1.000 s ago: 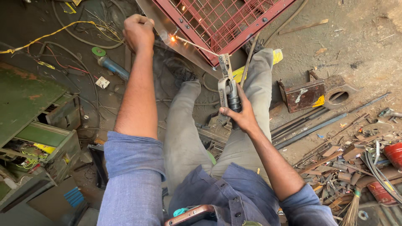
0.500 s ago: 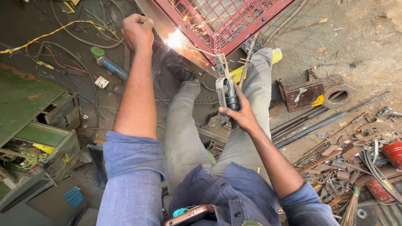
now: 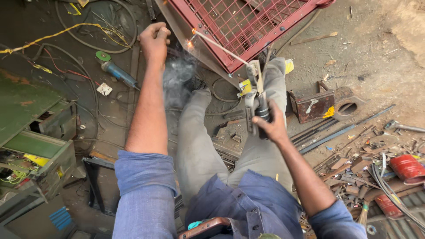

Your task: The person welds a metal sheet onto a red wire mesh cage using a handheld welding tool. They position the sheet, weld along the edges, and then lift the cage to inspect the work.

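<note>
The right hand [image 3: 270, 126] is clenched around the dark grip of an electrode holder [image 3: 256, 95], just right of the frame's centre. From the holder a thin welding rod [image 3: 221, 47] slants toward 11 o'clock and ends in a small orange spark [image 3: 190, 43] at the lower left edge of a red mesh panel [image 3: 248, 22]. That edge, a grey steel strip, runs from 12 o'clock down toward the person's right knee, so the rod tip sits right on the border between frame and floor. The left hand [image 3: 155, 37] is closed into a fist at 11 o'clock, just left of the spark; what it grips, if anything, cannot be told. Grey smoke [image 3: 177, 77] hangs below the spark, between the left forearm and the left leg.

Room is tight. At 9 o'clock a green metal cabinet [image 3: 26, 115] with open drawers hems in the left arm, and a blue angle grinder [image 3: 116, 71] lies on the floor just left of that forearm among loose cables. At 3 to 4 o'clock long steel rods [image 3: 336, 130] and a pile of scrap pieces [image 3: 363, 172] crowd the floor beside the right elbow. The freest floor lies at 1 to 2 o'clock, bare dirt beyond a rusty block [image 3: 315, 106].
</note>
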